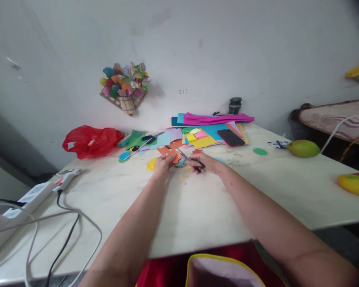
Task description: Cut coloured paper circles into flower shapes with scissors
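Over the middle of the white table, my left hand point(164, 164) pinches a piece of orange paper point(169, 151) with a scalloped edge. My right hand point(204, 163) is wrapped round the black handles of a pair of scissors point(199, 165). The scissor blades point left and reach to the orange paper; whether they are cutting into it I cannot tell. Beneath and around my hands lie yellow paper cut-outs point(151, 164), a red paper piece point(197, 151) and small yellow and blue scraps.
Behind my hands are stacked coloured sheets point(209, 140), a phone point(231, 137) and a second pair of scissors point(151, 138). A red plastic bag point(92, 141) sits back left, a power strip point(36, 196) with cables at left. Mangoes point(303, 148) lie at right.
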Available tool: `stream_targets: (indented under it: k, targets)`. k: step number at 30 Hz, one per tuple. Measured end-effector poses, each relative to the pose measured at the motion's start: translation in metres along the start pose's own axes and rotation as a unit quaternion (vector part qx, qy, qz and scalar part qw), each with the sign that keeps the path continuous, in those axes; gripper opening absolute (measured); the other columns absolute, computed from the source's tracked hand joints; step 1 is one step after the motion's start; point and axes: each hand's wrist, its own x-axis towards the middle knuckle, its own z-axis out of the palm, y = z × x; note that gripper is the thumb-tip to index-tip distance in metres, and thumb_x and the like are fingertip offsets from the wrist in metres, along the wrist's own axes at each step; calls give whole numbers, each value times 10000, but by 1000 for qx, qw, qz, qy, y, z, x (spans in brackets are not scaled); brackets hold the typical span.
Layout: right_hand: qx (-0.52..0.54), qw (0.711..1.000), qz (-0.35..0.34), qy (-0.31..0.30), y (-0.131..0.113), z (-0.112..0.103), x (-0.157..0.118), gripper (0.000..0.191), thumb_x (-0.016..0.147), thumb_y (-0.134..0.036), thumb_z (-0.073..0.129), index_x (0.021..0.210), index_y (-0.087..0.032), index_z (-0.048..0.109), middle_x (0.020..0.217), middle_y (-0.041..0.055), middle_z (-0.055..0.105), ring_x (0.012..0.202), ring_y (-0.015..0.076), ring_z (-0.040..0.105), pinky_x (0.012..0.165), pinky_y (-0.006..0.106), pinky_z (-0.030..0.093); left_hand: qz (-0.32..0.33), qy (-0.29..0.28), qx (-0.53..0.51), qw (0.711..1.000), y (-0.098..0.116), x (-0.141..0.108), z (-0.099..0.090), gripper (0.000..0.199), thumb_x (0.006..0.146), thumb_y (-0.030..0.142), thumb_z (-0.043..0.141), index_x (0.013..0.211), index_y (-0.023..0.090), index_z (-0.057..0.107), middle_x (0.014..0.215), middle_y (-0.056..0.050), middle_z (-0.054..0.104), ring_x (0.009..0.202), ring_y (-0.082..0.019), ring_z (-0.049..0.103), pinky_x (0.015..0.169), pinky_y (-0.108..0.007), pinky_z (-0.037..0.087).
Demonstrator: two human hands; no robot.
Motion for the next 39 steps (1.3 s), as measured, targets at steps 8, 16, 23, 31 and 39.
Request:
stream_targets:
  k: [8, 16, 23, 31, 39]
  targets:
    - [-23, 1000, 0, 2, 2, 3, 1, 347, 708, -457, 656, 712, -134, 530, 557, -8, 581, 390, 57, 515, 290, 139, 252, 4, 0, -21, 1000, -1, 0, 2, 267, 452, 243, 796, 635, 102, 661, 674, -52, 664, 619, -156, 610, 711, -328, 500]
    - [-27, 1000, 4, 9, 0, 5, 0, 321, 691, -429, 679, 723, -140, 540, 558, -15, 580, 391, 52, 506, 291, 140, 245, 2, 3, -10, 1000, -1, -1, 2, 291, 446, 256, 805, 641, 102, 655, 691, -72, 672, 635, -172, 620, 686, -315, 510]
    - [-25, 1000, 7, 15, -1, 6, 0, 299, 692, -407, 679, 721, -144, 540, 548, -21, 572, 386, 51, 496, 293, 143, 238, 3, 3, -7, 1000, -2, 1, 2, 290, 443, 250, 801, 645, 97, 660, 692, -79, 674, 628, -175, 621, 675, -314, 509]
    - [-28, 999, 7, 17, 0, 7, 1, 307, 686, -418, 677, 717, -147, 536, 552, -20, 574, 381, 50, 486, 294, 151, 232, 6, -3, -10, 1000, -3, 1, 2, 298, 454, 248, 801, 674, 93, 673, 707, -77, 680, 634, -173, 626, 685, -316, 510]
    - [-25, 999, 9, 20, -1, 7, 0, 277, 693, -393, 673, 730, -147, 551, 535, -30, 560, 371, 46, 474, 293, 150, 226, 4, -1, -7, 1000, -1, 0, 3, 296, 454, 254, 808, 664, 100, 666, 690, -65, 673, 636, -177, 631, 710, -331, 509]
